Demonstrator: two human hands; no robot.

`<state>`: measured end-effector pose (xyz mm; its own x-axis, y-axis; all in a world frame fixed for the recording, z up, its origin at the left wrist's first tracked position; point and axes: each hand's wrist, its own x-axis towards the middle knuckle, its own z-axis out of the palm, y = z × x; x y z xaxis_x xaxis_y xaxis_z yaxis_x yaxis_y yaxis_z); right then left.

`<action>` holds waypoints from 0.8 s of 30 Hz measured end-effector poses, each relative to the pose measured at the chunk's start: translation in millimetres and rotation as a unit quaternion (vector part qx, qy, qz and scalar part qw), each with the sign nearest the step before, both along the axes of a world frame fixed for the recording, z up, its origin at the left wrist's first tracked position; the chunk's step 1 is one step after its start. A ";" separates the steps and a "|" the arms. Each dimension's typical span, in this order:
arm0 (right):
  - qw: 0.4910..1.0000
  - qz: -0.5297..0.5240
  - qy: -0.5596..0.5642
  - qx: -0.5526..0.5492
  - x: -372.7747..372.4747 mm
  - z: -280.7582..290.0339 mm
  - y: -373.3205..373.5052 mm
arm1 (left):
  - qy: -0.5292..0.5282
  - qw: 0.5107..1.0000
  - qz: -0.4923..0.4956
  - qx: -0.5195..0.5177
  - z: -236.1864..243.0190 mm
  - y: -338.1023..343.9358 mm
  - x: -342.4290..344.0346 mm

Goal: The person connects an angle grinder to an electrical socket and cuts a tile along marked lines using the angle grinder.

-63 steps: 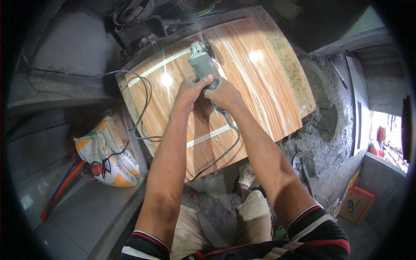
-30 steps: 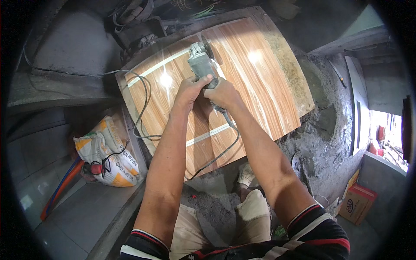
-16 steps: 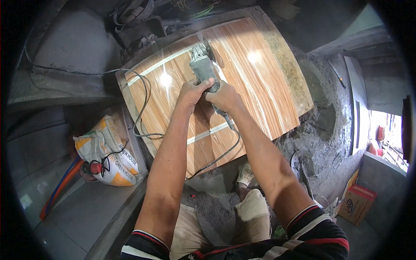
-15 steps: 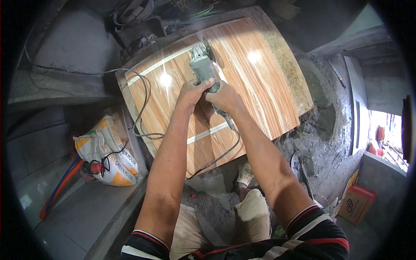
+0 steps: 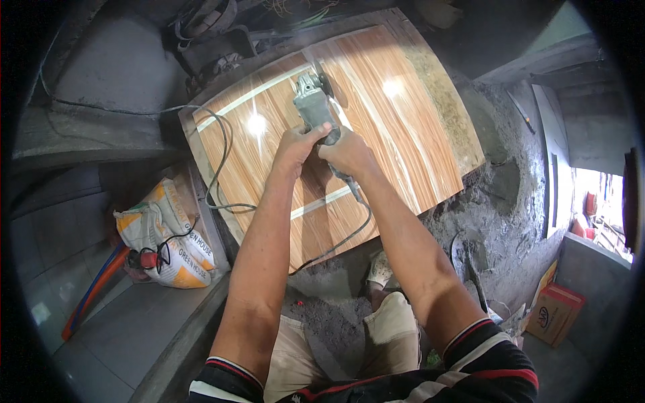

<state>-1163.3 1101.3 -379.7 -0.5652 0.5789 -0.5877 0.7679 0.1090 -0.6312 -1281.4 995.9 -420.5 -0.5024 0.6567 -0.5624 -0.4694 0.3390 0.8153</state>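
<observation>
My left hand (image 5: 299,146) and my right hand (image 5: 344,153) both grip a grey angle grinder (image 5: 311,106) over glossy wood-grain tiles (image 5: 396,138) lying on a worn board (image 5: 463,144). The left thumb rests along the tool's body; the right fingers wrap round its rear part. The disc (image 5: 324,79) sits upright at the right of the head, beside a pale band near the far part of the tiles; whether it touches them I cannot tell. A grey power cord (image 5: 353,232) trails from the rear of the grinder across the tiles, and another loop lies at their left.
A white-and-yellow sack (image 5: 164,235) with cables and orange and blue hoses (image 5: 94,292) lies at left. Behind the board stands a dark bin (image 5: 215,47). Rough cement (image 5: 504,188) borders the right, with a cardboard box (image 5: 554,316) lower down and a bright opening (image 5: 601,201).
The grinder and both hands have shifted slightly toward me along the tiles since the earliest frame, with the grip unchanged. The view has moved very slightly.
</observation>
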 end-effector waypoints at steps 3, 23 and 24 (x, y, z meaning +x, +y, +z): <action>1.000 0.002 0.002 -0.007 -2.2 3.7 -0.8 | -0.002 1.000 0.005 -0.006 -0.4 -1.2 -2.3; 0.999 0.023 -0.024 0.000 3.4 -1.2 2.0 | 0.008 1.000 0.000 -0.005 -2.3 -0.8 2.6; 0.999 0.025 -0.027 -0.011 4.4 1.6 1.7 | 0.008 1.000 0.000 -0.006 -1.5 -1.1 3.5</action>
